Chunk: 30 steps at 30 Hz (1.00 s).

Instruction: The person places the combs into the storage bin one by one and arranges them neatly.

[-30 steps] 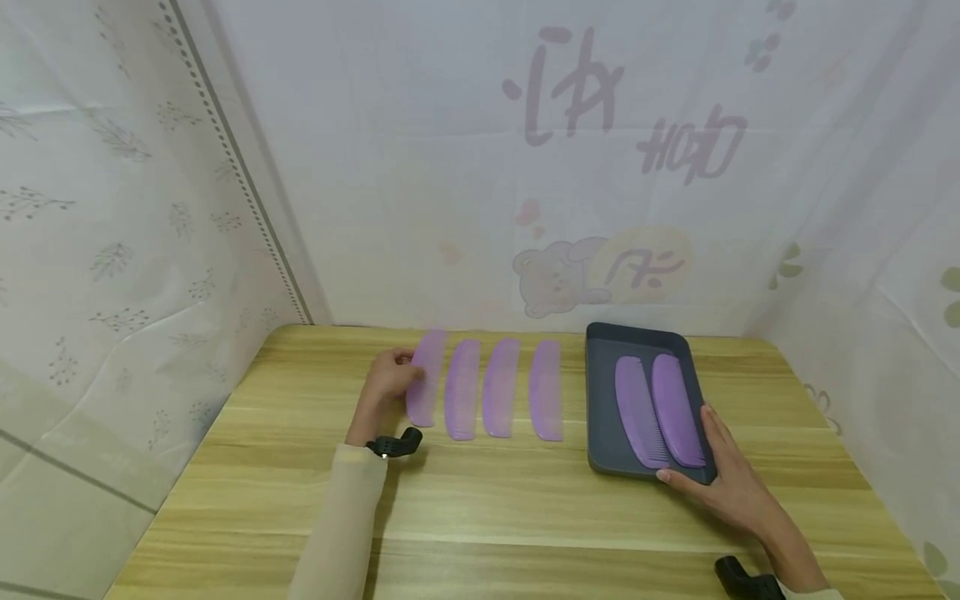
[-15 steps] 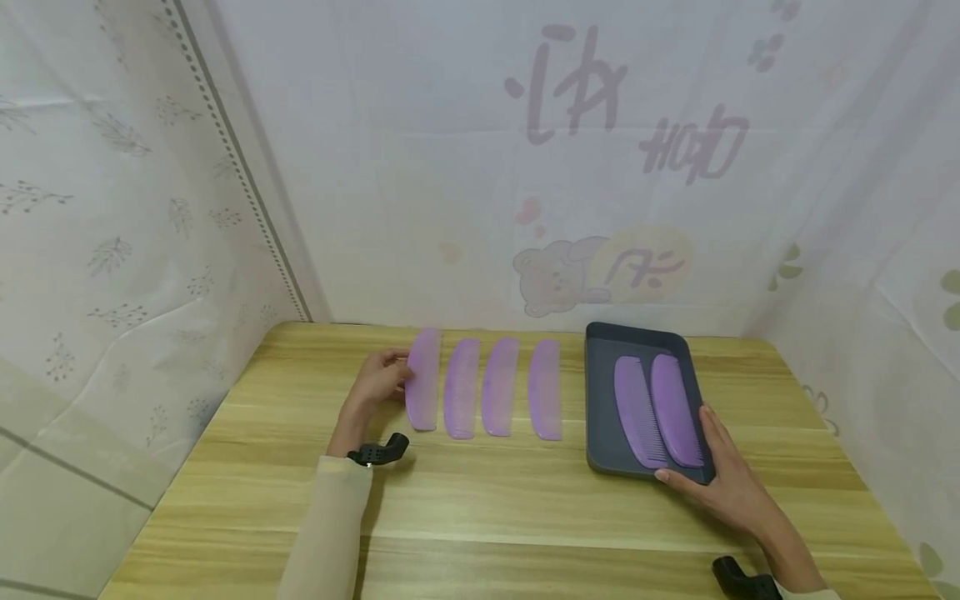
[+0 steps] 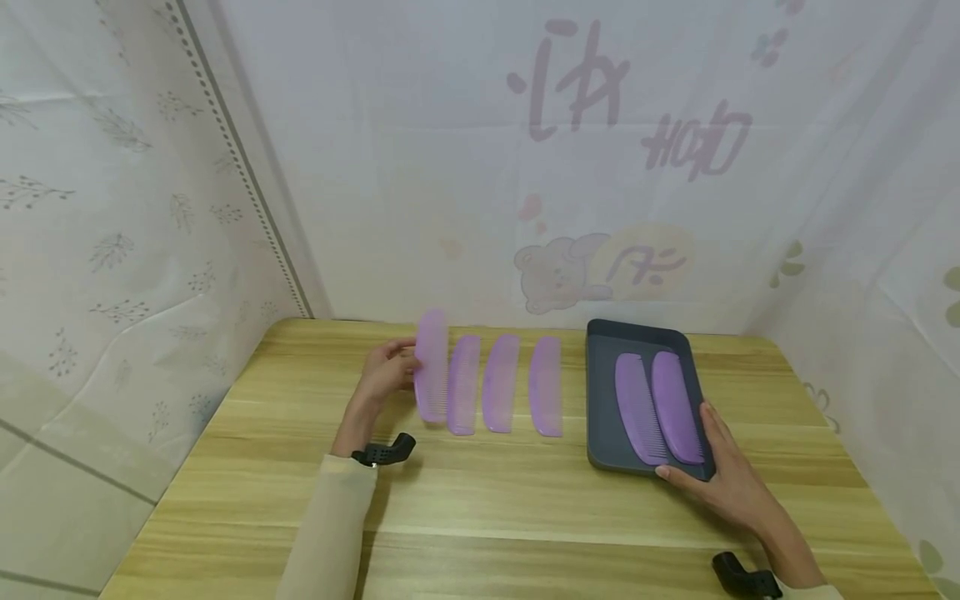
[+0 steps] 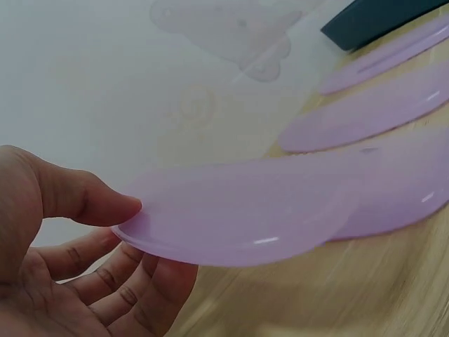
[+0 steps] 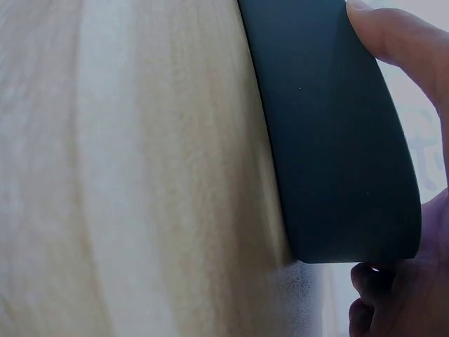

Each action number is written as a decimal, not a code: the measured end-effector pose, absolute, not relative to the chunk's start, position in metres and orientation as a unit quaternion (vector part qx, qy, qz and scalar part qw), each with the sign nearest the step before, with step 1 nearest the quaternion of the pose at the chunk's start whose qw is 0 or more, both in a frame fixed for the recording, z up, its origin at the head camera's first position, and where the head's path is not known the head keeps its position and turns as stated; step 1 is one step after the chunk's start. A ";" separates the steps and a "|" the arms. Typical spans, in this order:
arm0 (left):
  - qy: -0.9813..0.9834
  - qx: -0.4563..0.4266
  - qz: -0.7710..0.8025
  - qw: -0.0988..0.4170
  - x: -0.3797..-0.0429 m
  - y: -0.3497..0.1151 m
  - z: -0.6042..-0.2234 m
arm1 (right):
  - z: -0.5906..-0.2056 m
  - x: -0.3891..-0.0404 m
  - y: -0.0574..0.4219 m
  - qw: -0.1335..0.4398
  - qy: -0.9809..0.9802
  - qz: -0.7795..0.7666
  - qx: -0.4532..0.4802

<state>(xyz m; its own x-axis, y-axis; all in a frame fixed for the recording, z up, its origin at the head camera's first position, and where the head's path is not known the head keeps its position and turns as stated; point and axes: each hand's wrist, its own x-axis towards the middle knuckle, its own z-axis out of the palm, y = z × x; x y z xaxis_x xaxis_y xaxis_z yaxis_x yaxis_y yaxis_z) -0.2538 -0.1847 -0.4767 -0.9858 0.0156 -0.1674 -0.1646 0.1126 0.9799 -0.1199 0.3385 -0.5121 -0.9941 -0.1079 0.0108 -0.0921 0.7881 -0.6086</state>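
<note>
My left hand (image 3: 385,371) pinches a translucent purple comb (image 3: 431,367) by its curved back. In the left wrist view the thumb lies on top of this comb (image 4: 231,217) and the fingers beneath, with the comb tilted above the tabletop. Three similar combs lie in a row to its right: one close by (image 3: 462,386), a middle one (image 3: 501,383) and one nearest the tray (image 3: 545,386). My right hand (image 3: 738,487) grips the near right corner of a dark grey tray (image 3: 602,417). Inside the tray lie two purple combs, one left (image 3: 637,408) and one right (image 3: 675,407).
Everything stands on a wood-grain table (image 3: 480,508). A pale printed cloth (image 3: 420,167) hangs right behind its back edge, and more cloth closes off both sides. A black wrist camera (image 3: 386,452) sits on the left wrist, another (image 3: 742,577) on the right.
The left hand first draws its comb slightly left, then lifts it off the table and shifts it right, close to the neighbouring comb. The right hand and tray stay in place.
</note>
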 end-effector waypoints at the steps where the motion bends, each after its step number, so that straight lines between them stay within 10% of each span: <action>1: 0.741 -0.048 0.667 0.067 -0.253 -0.183 -0.476 | -0.512 -0.120 0.338 0.013 0.946 -0.321 -0.053; 30: 0.721 -0.018 0.688 0.083 -0.245 -0.139 -0.480 | -0.514 -0.118 0.337 0.005 0.942 -0.328 -0.062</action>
<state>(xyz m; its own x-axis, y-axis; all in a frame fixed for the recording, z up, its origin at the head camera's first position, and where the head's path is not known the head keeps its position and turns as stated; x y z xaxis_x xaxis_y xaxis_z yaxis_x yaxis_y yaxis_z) -0.2449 -0.1394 -0.4796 -0.9855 0.0882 -0.1449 -0.1405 0.0534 0.9886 -0.1177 0.3372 -0.5145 -0.9921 -0.1210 0.0317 -0.1145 0.7767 -0.6194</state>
